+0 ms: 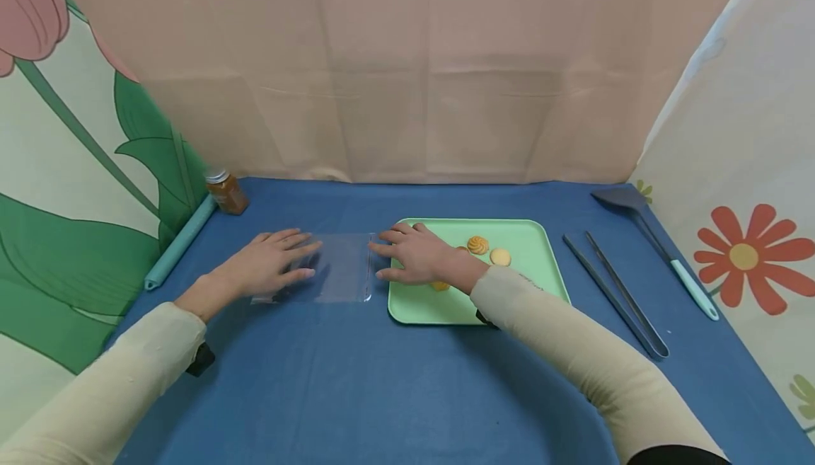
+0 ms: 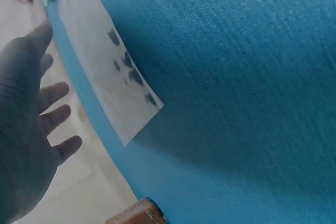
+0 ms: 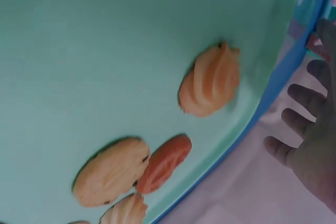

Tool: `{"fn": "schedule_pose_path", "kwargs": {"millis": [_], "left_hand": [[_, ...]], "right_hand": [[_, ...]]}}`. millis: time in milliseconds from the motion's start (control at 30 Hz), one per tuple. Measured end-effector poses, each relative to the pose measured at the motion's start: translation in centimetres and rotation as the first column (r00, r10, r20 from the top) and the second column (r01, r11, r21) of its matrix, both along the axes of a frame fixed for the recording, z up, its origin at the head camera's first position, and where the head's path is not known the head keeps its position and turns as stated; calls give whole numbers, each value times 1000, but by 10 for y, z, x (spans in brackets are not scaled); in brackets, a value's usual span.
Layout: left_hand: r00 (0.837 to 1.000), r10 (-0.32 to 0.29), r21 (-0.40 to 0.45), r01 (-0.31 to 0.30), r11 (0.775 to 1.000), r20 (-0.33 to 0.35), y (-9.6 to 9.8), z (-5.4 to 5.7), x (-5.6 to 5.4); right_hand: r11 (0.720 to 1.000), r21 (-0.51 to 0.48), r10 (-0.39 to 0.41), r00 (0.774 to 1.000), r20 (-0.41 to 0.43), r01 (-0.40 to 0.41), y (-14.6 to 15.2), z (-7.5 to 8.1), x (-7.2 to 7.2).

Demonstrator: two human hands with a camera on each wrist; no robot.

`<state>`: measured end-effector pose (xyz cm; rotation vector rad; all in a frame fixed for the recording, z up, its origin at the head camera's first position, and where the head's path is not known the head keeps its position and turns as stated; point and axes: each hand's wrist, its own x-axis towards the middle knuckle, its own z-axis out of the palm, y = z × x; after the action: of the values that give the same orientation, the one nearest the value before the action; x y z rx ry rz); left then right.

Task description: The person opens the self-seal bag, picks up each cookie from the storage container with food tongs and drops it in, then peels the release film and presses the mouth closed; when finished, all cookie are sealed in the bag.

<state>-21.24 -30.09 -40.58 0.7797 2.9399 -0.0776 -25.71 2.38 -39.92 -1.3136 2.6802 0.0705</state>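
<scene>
A transparent plastic bag [image 1: 344, 267] lies flat on the blue cloth, with dark printed marks showing on it in the left wrist view. My left hand [image 1: 267, 263], fingers spread, is over the bag's left part; it holds nothing. Over the left side of a light green tray [image 1: 535, 281] is my right hand [image 1: 420, 256], fingers also spread and pointing to the bag's right edge. On the tray lie several cookies, among them a swirled cookie [image 1: 477, 245] and a round pale cookie [image 1: 500, 257]. My right hand and forearm partly hide others in the head view.
At the back left stands a brown jar [image 1: 230, 196] with a silver lid, beside a teal roll [image 1: 181, 242] along the left edge. Right of the tray lie metal tongs [image 1: 620, 302] and a dark turner [image 1: 643, 221] with a pale teal handle.
</scene>
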Motion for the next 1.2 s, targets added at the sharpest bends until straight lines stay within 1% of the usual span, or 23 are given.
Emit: {"fn": "schedule_pose_path", "kwargs": {"millis": [100, 200, 333, 433, 533, 767, 933, 1067, 1200], "left_hand": [[1000, -7, -5, 8, 1000, 24, 1, -1, 1], [999, -16, -13, 16, 1000, 43, 1, -3, 2], [997, -1, -28, 4, 1000, 77, 2, -5, 1], [997, 10, -37, -7, 999, 82, 2, -6, -1], [997, 8, -36, -5, 999, 71, 2, -8, -2], [1000, -6, -15, 7, 1000, 18, 4, -14, -4], [1000, -26, -15, 26, 1000, -13, 4, -19, -8], [997, -46, -22, 45, 999, -55, 3, -23, -9], [998, -38, -39, 36, 999, -52, 3, -27, -10]], "right_hand": [[999, 37, 8, 1000, 4, -8, -7, -5, 0], [998, 65, -4, 1000, 22, 3, -12, -9, 0], [996, 90, -29, 999, 39, 25, -14, -11, -1], [994, 102, -39, 999, 39, 35, -16, -13, -2], [993, 110, -45, 998, 42, 40, -17, -16, -3], [991, 126, -45, 998, 52, 38, -20, -21, -2], [991, 130, -36, 998, 45, 30, -21, -22, -1], [991, 134, -25, 999, 42, 19, -22, -22, -1], [990, 137, -27, 999, 41, 21, -24, -22, -2]]}}
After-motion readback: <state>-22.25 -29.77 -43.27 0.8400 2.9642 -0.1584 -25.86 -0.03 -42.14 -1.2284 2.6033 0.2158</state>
